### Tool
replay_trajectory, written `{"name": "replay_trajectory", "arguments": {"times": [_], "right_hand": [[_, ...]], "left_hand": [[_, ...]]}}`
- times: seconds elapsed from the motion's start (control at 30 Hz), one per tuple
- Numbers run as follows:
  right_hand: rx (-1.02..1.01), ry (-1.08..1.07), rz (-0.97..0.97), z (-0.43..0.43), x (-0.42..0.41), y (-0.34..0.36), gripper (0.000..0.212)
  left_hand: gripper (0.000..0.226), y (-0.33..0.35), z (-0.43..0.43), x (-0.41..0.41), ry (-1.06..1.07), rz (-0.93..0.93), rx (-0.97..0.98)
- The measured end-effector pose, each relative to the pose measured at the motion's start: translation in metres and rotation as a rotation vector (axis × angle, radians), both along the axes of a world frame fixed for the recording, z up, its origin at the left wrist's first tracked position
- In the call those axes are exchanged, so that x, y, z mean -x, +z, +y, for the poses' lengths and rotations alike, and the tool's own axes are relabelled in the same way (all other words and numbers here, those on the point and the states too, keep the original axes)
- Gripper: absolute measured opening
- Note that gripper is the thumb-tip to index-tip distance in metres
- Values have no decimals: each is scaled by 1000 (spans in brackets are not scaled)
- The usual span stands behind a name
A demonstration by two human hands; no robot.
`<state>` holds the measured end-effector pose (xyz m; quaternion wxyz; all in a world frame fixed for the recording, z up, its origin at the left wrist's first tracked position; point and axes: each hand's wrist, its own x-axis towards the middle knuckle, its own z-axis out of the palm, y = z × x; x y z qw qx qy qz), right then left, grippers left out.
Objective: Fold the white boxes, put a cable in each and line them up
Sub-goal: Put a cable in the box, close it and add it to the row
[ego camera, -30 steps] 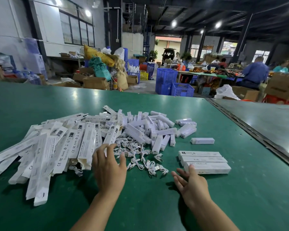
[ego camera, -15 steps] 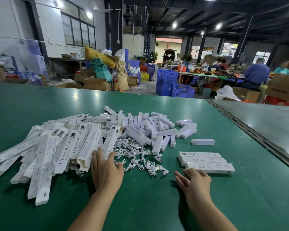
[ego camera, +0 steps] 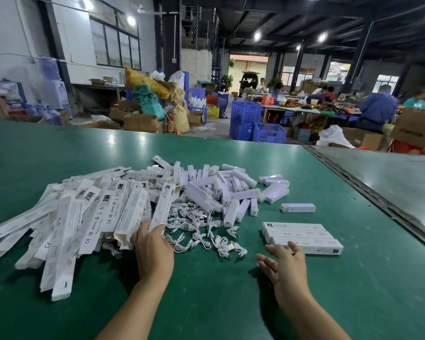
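Left grip (ego camera: 152, 251) pinches flat box (ego camera: 162, 207); right grip (ego camera: 286, 262) beside closed boxes (ego camera: 302, 235).

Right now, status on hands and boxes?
Left hand pinching a flat box from the pile. Right hand open beside row of three closed boxes. Cables loose between them; nothing in the way.

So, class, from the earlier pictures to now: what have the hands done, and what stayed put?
The left hand, earlier spread flat at the edge of the pile, now grips the near end of a flat unfolded box. The right hand stayed open by the row of three folded boxes; row and cables unmoved.
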<state>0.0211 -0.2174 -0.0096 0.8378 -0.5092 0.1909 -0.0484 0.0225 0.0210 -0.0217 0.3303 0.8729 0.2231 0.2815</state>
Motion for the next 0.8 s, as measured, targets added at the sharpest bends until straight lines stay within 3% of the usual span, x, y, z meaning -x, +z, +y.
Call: {"name": "replay_trajectory", "arguments": {"times": [0.37, 0.47, 0.57, 0.63, 0.8], "right_hand": [[284, 196, -146, 12, 7, -2, 18], [306, 309, -218, 20, 14, 0, 12], [307, 434, -271, 28, 19, 2, 15], [310, 492, -290, 31, 21, 2, 22], [165, 523, -291, 35, 19, 5, 53]], "left_hand": [[22, 18, -13, 12, 32, -457, 125], [25, 19, -22, 16, -75, -596, 188], [27, 17, -34, 20, -231, -574, 511], [25, 13, -43, 21, -363, -495, 624], [27, 7, -59, 26, -611, -321, 588]]}}
